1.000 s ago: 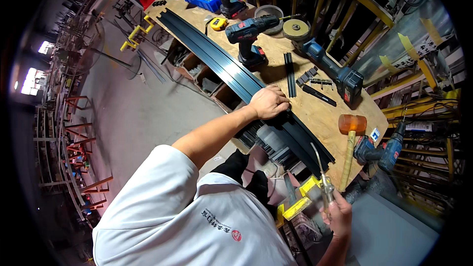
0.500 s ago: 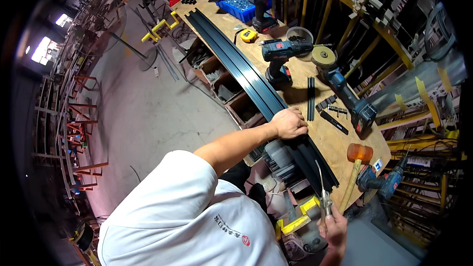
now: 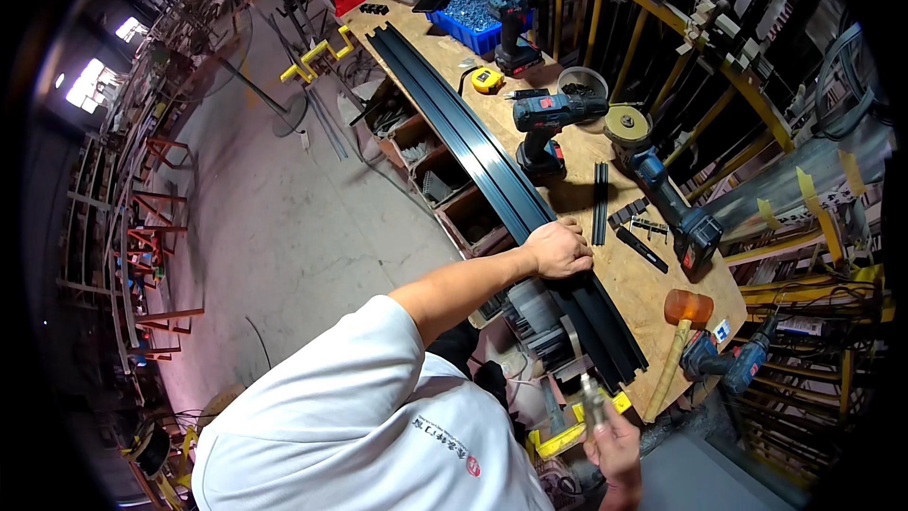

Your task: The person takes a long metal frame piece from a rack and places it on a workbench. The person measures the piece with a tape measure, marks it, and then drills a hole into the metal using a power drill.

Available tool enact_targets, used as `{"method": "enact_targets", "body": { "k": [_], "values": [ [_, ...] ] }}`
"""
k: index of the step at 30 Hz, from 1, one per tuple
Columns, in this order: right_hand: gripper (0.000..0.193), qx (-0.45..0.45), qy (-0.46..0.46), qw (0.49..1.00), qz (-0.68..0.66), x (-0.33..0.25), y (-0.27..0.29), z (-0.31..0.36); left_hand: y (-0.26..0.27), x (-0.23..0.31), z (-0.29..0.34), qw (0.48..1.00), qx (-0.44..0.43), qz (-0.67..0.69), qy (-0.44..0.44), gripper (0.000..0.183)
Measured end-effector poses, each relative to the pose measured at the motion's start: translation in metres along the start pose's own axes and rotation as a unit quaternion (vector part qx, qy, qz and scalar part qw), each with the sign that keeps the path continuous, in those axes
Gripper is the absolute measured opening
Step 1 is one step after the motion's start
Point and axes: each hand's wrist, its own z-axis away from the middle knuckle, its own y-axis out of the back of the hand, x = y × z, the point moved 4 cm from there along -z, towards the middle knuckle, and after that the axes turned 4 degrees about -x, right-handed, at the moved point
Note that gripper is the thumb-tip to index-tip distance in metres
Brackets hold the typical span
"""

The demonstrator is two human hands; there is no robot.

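Note:
A long dark metal profile (image 3: pixel 458 149) with grooves along its length lies on the near edge of the wooden workbench (image 3: pixel 629 274). My left hand (image 3: pixel 558 249) rests on top of it with the fingers curled over, gripping it toward its near end. Beyond that end, low in the picture, my right hand (image 3: pixel 615 445) is closed round a silvery air blow gun (image 3: pixel 593 404). The gun is smeared by motion and its thin nozzle hardly shows. It is held apart from the profile.
A mallet (image 3: pixel 683 322), cordless drills (image 3: pixel 544 123), an angle grinder (image 3: pixel 653 166), a yellow tape measure (image 3: pixel 487 80) and short black strips (image 3: pixel 601 203) lie on the bench. A blue bin (image 3: pixel 473 14) of small parts stands at the far end. Below are storage boxes (image 3: pixel 473 213) and yellow supports (image 3: pixel 563 440).
My right hand has moved a little left with the air blow gun, whose nozzle has swung away from the profile's end. My left hand stays on the profile. The view has shifted slightly.

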Motion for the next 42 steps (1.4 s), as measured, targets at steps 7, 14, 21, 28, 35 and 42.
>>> {"method": "enact_targets", "body": {
  "k": [7,14,21,28,35,42],
  "values": [
    [0.053,-0.001,0.055,0.998,0.017,-0.006,-0.013,-0.002,0.000,0.000,0.002,1.000,0.002,0.003,0.007,0.032],
    [0.054,0.027,0.040,0.998,0.032,0.009,-0.009,-0.005,0.002,0.001,0.001,1.000,0.007,0.005,-0.002,0.031],
    [0.052,0.077,0.057,0.995,0.006,0.007,-0.014,-0.008,0.003,0.000,0.000,1.000,0.004,0.016,-0.009,0.031],
    [0.052,0.097,0.023,0.995,-0.020,0.004,-0.028,0.008,0.004,0.007,0.007,0.998,-0.006,-0.009,-0.059,0.028],
    [0.052,0.204,0.002,0.979,0.026,0.001,-0.031,0.053,0.010,0.011,0.009,0.996,-0.024,0.060,-0.069,0.034],
    [0.049,0.327,0.027,0.944,0.033,0.029,-0.038,0.076,0.007,0.015,0.000,0.995,-0.052,-0.018,-0.081,0.033]
  ]
}}
